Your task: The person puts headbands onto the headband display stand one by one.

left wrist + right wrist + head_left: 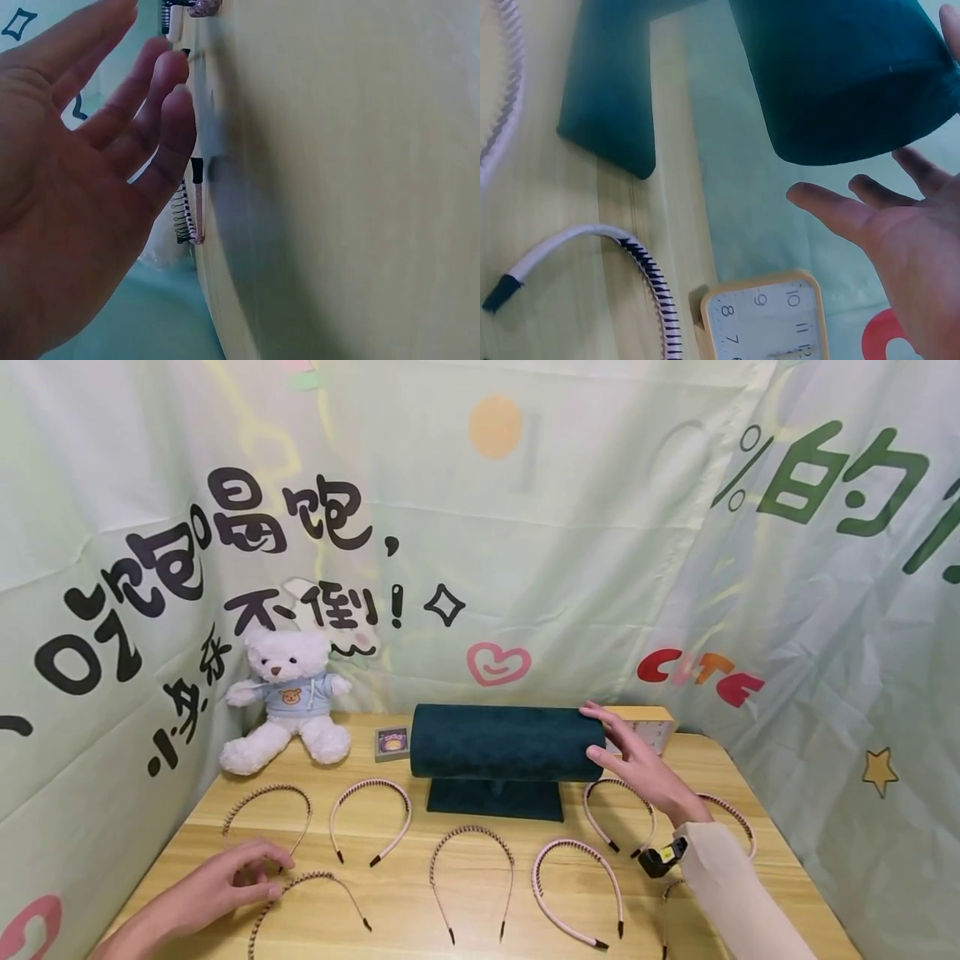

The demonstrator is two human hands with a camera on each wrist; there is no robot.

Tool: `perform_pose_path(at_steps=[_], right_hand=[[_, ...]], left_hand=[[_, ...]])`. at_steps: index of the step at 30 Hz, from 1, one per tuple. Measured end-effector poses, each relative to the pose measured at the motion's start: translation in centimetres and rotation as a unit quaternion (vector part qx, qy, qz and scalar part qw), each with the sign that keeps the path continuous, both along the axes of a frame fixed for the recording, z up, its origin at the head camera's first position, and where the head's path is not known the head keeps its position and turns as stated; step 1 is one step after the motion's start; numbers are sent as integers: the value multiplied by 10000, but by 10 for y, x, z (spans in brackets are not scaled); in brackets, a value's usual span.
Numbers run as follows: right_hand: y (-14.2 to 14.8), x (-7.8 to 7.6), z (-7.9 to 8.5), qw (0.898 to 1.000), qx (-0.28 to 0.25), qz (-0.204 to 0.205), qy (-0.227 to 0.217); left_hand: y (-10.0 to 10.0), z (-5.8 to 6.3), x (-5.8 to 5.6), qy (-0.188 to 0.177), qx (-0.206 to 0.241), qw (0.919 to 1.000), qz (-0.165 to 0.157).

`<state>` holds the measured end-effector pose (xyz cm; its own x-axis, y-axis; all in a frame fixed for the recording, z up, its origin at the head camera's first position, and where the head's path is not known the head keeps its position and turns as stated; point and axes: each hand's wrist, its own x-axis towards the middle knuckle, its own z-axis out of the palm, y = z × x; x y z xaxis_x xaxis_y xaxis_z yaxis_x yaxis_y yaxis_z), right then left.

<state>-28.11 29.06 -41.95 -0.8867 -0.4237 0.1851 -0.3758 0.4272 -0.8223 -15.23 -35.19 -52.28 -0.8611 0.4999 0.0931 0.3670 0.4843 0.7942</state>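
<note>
A dark green velvet headband stand (502, 743), a padded roll on a flat base, stands at the back middle of the table. At its right end my right hand (647, 770) rests, fingers extended around the roll's edge; the right wrist view shows the fingers (832, 206) spread by the round end. My left hand (225, 883) hovers at the left, fingers loosely bent, holding nothing. It is nearest to a braided headband (341, 887) at the front left and another headband (266, 788) behind it.
Several more headbands lie about the wooden table (405, 910), including a brown one (471, 829) in the middle and a pink one (573, 843). Along the back are a white teddy bear (292, 735), a small grey box (392, 743) and a yellow-framed clock (765, 315). Printed curtains (585, 568) enclose the table.
</note>
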Motion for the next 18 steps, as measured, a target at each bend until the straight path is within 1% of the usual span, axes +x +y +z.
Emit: perform_pose_path(at_steps=[3,7,11,16,18], right_hand=[[-1,-1,-1,9999,-90,39,-40],[-3,-2,-2,9998,-211,63,-38],[-2,-4,-3,9997,-254,64,-29],[-2,-4,-5,9996,-280,55,-93],[-2,-4,-5,9995,-274,48,-118]], left_hand=[[-2,-3,-1,-166,209,9991,-334],[-3,-5,-2,-277,378,9971,-608],[-2,-4,-2,-268,315,9972,-626],[0,-2,-1,-461,196,9970,-592],[2,-2,-1,-473,184,9968,-614]])
